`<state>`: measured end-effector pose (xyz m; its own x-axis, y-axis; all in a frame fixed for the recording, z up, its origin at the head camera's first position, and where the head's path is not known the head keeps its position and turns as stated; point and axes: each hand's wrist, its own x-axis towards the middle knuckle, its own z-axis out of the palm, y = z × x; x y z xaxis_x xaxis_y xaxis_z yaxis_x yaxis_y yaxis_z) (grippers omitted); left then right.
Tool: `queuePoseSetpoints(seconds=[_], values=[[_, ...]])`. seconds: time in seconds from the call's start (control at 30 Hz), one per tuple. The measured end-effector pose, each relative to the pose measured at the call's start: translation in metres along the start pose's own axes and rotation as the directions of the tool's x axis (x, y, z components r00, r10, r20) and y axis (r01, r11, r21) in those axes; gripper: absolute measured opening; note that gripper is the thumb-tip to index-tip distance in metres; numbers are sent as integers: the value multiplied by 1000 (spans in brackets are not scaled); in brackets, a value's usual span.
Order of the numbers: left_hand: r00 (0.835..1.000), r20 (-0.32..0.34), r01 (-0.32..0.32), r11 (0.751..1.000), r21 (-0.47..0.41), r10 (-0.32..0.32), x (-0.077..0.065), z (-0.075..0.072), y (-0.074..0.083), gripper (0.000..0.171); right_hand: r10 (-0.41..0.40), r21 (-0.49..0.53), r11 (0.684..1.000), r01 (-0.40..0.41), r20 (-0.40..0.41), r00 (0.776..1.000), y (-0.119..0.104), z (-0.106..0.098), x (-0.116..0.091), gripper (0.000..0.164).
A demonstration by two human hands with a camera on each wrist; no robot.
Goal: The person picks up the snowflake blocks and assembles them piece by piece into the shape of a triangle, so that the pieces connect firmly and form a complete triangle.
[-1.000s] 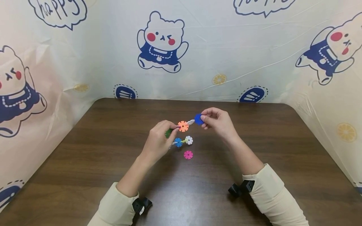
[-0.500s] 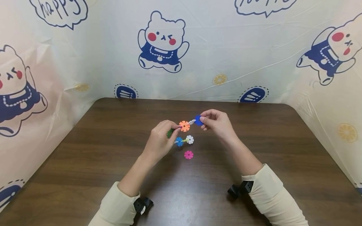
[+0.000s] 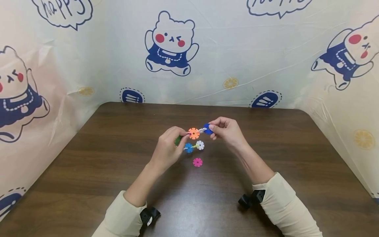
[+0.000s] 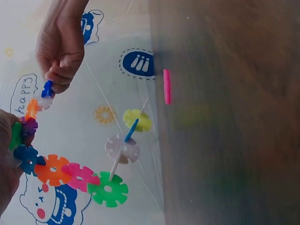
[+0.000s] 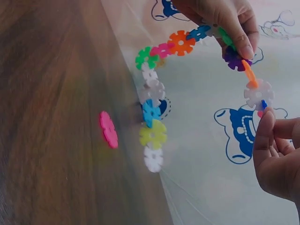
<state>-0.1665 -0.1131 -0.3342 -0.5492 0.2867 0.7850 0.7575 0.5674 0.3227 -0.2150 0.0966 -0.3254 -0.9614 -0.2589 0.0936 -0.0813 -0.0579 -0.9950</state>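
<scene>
My left hand (image 3: 168, 144) pinches a purple notched plastic disc (image 5: 236, 61) in a chain of interlocking snowflake discs. Beyond its fingers the chain runs through an orange disc (image 3: 193, 133) and a whitish disc (image 5: 258, 93) to a dark blue disc (image 3: 206, 129). My right hand (image 3: 229, 131) grips that blue disc between thumb and fingers, edge against the whitish one. The chain's other part hangs from the left hand through another orange disc (image 5: 181, 43), a green disc (image 4: 108, 189) and a yellow disc (image 5: 153, 134) to a white end disc (image 5: 153, 158).
A loose pink disc (image 3: 197, 162) lies on the brown wooden table (image 3: 118, 164), nearer the person than the chain. Behind the table and at both sides hangs a printed cloth (image 3: 219, 59) with cartoon bears. Each sleeve carries a black wrist camera (image 3: 250, 199).
The right hand has come slightly down with the dark blue disc, which now turns at a different angle. The left hand and orange disc have shifted a little right. The pink disc stays put.
</scene>
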Motion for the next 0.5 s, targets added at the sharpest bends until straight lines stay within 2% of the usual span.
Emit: queuePoseSetpoints(seconds=[0.3,0.5], values=[[999,32,21,1000,0,-21,1,1,-2,13,1,77,997,-2,14,1000,-5,-2,-1,10],[997,47,55,998,22,-56,3,-2,-2,12,-4,81,997,2,25,1000,-5,-1,-2,8]])
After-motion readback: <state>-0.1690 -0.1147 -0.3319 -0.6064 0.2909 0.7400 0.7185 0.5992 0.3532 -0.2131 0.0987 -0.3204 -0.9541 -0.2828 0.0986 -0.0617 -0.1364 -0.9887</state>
